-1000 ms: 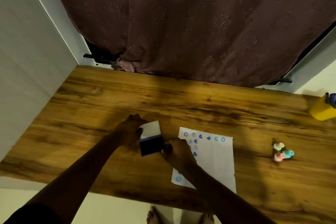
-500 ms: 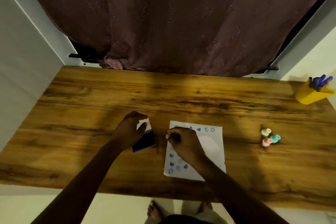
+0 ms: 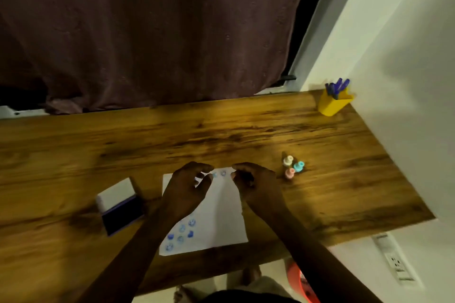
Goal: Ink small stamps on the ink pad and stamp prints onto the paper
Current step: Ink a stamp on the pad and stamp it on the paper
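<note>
A white paper (image 3: 221,216) lies on the wooden table (image 3: 221,135), with blue prints along its top edge and in its lower left corner. My left hand (image 3: 189,188) rests on the paper's upper left part, fingers apart, holding nothing. My right hand (image 3: 251,179) is at the paper's top right edge, fingertips pinched on a small stamp that is almost fully hidden. The ink pad (image 3: 120,206) lies with its lid up to the left of the paper, with no hand on it. Three small stamps (image 3: 293,166), cream, teal and pink, stand together right of the paper.
A yellow pen holder (image 3: 333,103) with blue pens stands at the table's far right corner, against the white wall (image 3: 406,81). A dark curtain (image 3: 147,32) hangs behind the table. The table's front edge is close to my body; an orange object (image 3: 299,278) sits on the floor.
My left hand has let go of the ink pad and moved right onto the paper. My right hand has moved from the pad to the paper's top edge. The view has swung right.
</note>
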`<state>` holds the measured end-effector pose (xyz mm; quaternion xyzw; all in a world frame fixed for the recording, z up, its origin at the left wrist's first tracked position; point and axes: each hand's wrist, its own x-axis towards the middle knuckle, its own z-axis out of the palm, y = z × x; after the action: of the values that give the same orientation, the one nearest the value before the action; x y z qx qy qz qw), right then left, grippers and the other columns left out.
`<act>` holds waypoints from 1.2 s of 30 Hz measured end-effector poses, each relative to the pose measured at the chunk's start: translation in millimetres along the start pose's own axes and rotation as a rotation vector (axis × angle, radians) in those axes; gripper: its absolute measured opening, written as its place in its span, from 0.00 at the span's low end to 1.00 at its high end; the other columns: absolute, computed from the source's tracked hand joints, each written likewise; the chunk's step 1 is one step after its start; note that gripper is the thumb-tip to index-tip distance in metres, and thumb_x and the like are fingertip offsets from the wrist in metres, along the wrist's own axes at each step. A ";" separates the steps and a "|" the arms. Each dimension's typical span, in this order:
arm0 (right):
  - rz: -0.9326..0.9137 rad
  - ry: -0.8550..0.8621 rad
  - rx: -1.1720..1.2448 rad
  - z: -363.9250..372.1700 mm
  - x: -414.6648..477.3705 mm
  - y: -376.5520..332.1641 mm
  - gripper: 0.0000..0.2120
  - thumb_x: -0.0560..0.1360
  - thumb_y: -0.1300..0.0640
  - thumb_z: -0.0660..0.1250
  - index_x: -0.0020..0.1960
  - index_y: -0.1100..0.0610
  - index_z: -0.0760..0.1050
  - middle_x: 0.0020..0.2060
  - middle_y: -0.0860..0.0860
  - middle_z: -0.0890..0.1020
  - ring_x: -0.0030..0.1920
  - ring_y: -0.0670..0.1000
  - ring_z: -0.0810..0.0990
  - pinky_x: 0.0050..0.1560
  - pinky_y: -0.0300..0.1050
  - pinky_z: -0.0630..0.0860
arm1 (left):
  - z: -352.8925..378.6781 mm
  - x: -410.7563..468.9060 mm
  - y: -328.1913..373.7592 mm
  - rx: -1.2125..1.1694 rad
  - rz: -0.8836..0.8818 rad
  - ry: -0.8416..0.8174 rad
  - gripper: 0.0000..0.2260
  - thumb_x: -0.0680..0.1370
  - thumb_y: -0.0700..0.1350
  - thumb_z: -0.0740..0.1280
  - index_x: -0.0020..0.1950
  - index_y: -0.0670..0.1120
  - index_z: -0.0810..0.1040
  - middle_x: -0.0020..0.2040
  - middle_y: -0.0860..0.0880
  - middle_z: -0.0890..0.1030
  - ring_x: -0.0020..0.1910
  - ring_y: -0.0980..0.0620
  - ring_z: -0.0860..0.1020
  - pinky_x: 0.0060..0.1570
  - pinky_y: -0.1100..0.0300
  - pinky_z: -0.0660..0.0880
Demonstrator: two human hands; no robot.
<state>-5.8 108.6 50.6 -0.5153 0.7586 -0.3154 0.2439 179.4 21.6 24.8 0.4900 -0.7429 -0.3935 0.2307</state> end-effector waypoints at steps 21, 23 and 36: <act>0.069 -0.053 -0.504 -69.4 32.3 129.5 0.16 0.81 0.55 0.63 0.68 0.55 0.76 0.56 0.53 0.81 0.59 0.57 0.80 0.50 0.53 0.81 | 108.2 39.8 57.6 0.032 0.086 -0.262 0.12 0.80 0.50 0.70 0.63 0.55 0.81 0.61 0.55 0.82 0.56 0.60 0.80 0.53 0.68 0.75; 0.070 -0.056 -0.483 -68.4 32.9 132.4 0.12 0.80 0.56 0.65 0.62 0.54 0.80 0.54 0.54 0.81 0.57 0.59 0.81 0.50 0.51 0.80 | 108.9 39.8 57.9 0.023 0.087 -0.263 0.12 0.80 0.50 0.70 0.64 0.54 0.81 0.61 0.55 0.81 0.55 0.61 0.80 0.53 0.69 0.75; 0.226 -0.070 0.593 -60.0 34.7 55.6 0.11 0.73 0.51 0.79 0.55 0.49 0.87 0.48 0.47 0.90 0.52 0.47 0.88 0.57 0.52 0.85 | 67.2 29.2 58.4 -0.259 0.099 -0.108 0.15 0.78 0.39 0.74 0.64 0.50 0.84 0.57 0.57 0.86 0.56 0.64 0.83 0.53 0.70 0.78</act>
<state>-94.5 104.8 49.3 -0.3447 0.6774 -0.4757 0.4428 86.6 31.4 31.6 0.3971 -0.7205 -0.5001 0.2705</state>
